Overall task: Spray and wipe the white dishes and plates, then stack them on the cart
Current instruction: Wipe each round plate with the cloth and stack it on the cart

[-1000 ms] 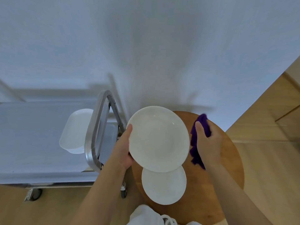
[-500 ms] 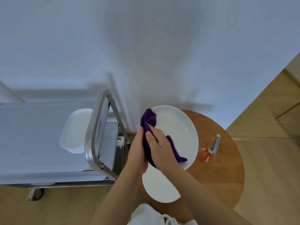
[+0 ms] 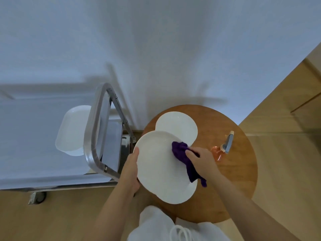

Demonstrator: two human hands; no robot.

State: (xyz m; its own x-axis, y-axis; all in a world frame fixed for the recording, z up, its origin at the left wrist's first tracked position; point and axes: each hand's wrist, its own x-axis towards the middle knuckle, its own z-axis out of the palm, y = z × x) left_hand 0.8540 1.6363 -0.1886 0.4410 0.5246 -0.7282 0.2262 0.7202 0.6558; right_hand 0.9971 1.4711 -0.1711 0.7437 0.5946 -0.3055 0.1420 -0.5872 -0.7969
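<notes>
held plate: left hand gripped its rim; right hand clutching purple cloth had swept from left edge to centre-right; wiping underway.

A round wooden table is seen at the right side, standing on a light wooden floor. A white wall is seen behind it, and grey shadows are thrown on this wall. At the right edge a wooden panel with a dark seam is seen beside the wall. At the bottom edge, white clothing with a white cord is seen, partly cut by the frame.
</notes>
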